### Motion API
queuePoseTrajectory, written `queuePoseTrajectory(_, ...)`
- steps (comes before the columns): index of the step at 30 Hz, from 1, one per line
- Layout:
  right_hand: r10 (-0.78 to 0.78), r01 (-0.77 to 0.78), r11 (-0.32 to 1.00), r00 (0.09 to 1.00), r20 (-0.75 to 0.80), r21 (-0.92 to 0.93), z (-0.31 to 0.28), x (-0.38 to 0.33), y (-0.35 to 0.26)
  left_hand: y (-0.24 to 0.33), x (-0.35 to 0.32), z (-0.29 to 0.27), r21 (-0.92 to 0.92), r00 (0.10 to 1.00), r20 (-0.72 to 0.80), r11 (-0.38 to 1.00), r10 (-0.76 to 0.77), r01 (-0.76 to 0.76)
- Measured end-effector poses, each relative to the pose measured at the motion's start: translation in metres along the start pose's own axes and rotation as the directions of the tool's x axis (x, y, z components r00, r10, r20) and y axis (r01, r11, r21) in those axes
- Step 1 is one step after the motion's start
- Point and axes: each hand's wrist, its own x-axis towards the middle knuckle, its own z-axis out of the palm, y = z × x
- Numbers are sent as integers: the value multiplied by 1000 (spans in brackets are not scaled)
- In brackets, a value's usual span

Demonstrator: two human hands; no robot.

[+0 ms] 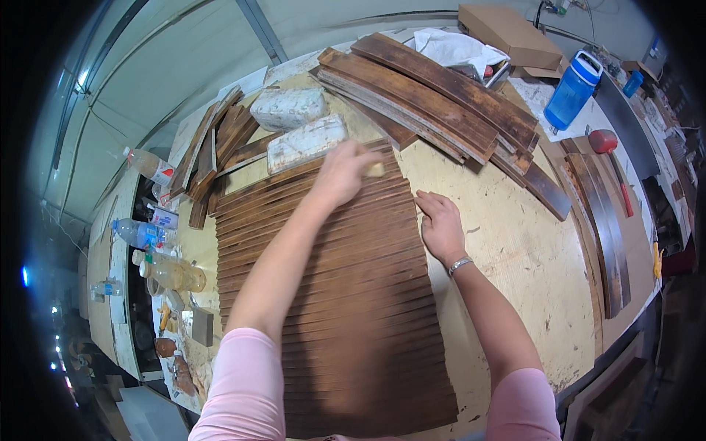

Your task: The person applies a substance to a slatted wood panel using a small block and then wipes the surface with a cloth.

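Note:
A wide panel of dark brown wooden slats [346, 272], laid edge to edge, covers the middle of the worktable. Over its far end my left hand [344, 175] is closed on a small pale yellow block [375, 170], perhaps a sponge; motion blurs it slightly. My right hand [441, 226], with a metal band at the wrist, lies against the panel's right edge, fingers stretched out and holding nothing. Two whitish wrapped bricks [305, 143] sit at the panel's far edge, just beyond my left hand.
Loose dark boards [419, 95] are stacked at the back right, more boards [217, 147] at the back left. Plastic bottles [173, 272] line the left edge. On the right are a blue water jug [573, 92], a red-headed mallet [603, 142] and long strips [603, 228].

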Motion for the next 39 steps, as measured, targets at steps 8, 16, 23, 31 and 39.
queuePoseTrajectory(8, 122, -135, 950, 990, 64, 281, 10, 75, 10, -33, -13, -30, 124, 995, -68, 989, -77, 85)
queuePoseTrajectory(16, 11, -26, 992, 993, 117, 120, 14, 79, 3, -22, 64, 24, 61, 1000, -2, 998, -12, 12)
queuePoseTrajectory(23, 72, -89, 987, 989, 127, 132, 3, 77, 1, -46, 38, -14, 163, 997, -30, 984, -74, 78)
queuePoseTrajectory(31, 27, -38, 991, 996, 90, 127, 17, 78, 9, -17, 84, 21, 337, 998, -59, 941, 5, 15)
queuePoseTrajectory(39, 34, -39, 986, 999, 32, 159, 10, 77, 3, -17, 90, 32, 320, 992, -120, 947, 36, 4)
